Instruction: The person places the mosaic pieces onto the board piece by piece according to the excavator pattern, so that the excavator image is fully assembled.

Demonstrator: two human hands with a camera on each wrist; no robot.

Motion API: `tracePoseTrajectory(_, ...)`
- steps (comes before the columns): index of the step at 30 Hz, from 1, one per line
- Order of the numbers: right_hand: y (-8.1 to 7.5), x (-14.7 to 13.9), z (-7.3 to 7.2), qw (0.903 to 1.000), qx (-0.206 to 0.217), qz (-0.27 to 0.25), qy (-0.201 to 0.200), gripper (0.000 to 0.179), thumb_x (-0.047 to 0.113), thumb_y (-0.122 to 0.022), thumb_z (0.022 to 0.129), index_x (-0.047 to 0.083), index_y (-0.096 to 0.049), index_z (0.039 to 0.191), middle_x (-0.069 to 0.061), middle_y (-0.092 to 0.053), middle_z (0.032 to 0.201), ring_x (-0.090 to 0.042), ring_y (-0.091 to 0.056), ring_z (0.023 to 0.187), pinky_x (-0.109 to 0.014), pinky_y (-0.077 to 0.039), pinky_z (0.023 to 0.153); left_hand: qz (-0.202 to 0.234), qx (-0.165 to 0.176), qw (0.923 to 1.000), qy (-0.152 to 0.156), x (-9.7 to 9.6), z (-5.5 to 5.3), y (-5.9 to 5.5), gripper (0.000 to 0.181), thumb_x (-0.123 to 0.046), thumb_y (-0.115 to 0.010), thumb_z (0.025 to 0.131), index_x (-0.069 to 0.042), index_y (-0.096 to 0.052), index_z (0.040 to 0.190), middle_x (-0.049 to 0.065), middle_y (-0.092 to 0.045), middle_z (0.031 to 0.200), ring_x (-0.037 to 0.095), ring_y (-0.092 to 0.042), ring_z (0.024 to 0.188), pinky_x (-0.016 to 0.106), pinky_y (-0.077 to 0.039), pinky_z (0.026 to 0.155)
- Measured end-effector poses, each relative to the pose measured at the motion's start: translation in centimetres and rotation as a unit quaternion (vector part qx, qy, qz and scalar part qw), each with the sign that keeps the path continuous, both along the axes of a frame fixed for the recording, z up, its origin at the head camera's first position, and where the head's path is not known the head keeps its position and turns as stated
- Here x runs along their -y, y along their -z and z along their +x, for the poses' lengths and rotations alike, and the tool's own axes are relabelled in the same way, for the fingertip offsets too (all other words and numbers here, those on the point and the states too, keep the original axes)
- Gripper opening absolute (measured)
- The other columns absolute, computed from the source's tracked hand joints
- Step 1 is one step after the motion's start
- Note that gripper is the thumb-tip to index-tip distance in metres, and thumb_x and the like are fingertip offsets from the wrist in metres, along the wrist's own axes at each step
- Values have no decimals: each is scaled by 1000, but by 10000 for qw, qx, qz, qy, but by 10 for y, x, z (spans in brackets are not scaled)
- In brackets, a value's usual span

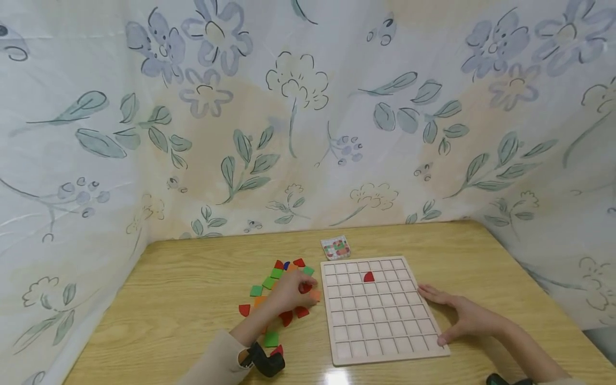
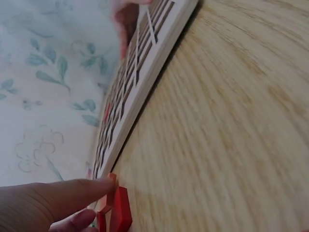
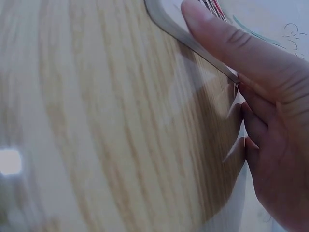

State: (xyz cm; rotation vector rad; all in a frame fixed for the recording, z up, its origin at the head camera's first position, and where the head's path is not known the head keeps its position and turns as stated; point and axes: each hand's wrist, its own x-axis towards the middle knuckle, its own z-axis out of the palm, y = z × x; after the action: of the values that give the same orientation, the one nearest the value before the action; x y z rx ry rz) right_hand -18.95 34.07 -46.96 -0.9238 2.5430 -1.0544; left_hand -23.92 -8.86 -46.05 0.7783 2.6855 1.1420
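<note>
My left hand (image 1: 290,293) is among loose coloured tiles, its thumb and fingers spread around a red quarter-round tile (image 1: 305,288). The left wrist view shows the thumb tip at an orange tile (image 2: 110,194), with another red tile (image 2: 121,210) close by. To the right lies a pale wooden grid board (image 1: 356,316); one red quarter-round piece (image 1: 369,277) sits in a cell near its far side. My right hand (image 1: 469,318) rests along the board's right edge, fingers stretched along the side, thumb (image 3: 227,36) on the near right corner.
Green tiles (image 1: 256,291), a blue piece (image 1: 286,265) and several red and orange ones are scattered left of the board. A small pattern card (image 1: 336,247) lies behind it. Flowered cloth (image 1: 308,133) hangs behind the wooden table (image 1: 178,299) and at its sides.
</note>
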Motion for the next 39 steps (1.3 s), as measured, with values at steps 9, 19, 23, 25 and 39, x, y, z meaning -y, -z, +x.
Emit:
tracePoseTrajectory(9, 7, 0, 2, 9999, -94, -109, 15, 96, 32, -80, 65, 0, -32, 141, -33, -20, 143, 20, -7, 128, 4, -7, 93, -259, -117, 9996, 51, -1, 4, 3, 23, -16, -76, 75, -7, -72, 95, 2, -56, 89, 13, -42, 76, 22, -37, 60)
tracePoseTrajectory(19, 5, -4, 3, 9999, 102, -138, -6, 95, 29, -79, 67, 1, -28, 143, -32, -17, 144, 22, -6, 127, 4, -7, 92, 177, 431, 9989, 23, 0, -3, -1, 24, -23, -78, 73, -10, -70, 92, -2, -63, 80, 9, -52, 66, 22, -45, 57)
tracePoseTrajectory(23, 4, -5, 3, 9998, 160, -97, 20, 96, 30, -79, 67, 2, -28, 143, -33, -16, 144, 22, -6, 126, 4, -7, 91, 281, 505, 9983, -119, -4, -7, -5, 25, -26, -79, 72, -12, -71, 91, -4, -61, 78, 10, -52, 68, 23, -45, 59)
tracePoseTrajectory(25, 3, -5, 3, 9997, 202, -99, 28, 96, 30, -79, 67, 2, -28, 143, -33, -15, 144, 23, -6, 126, 4, -7, 91, 367, 476, 9981, -136, -8, -9, -7, 25, -26, -79, 72, -12, -71, 91, -3, -61, 79, 10, -53, 69, 23, -46, 60)
tracePoseTrajectory(39, 5, -4, 0, 9999, 40, -152, -60, 95, 29, -79, 67, 0, -30, 142, -32, -18, 144, 21, -6, 128, 4, -7, 92, 459, 255, 9984, -189, -60, -16, -21, 23, -26, -79, 71, -15, -72, 91, -6, -63, 79, 8, -50, 65, 20, -42, 54)
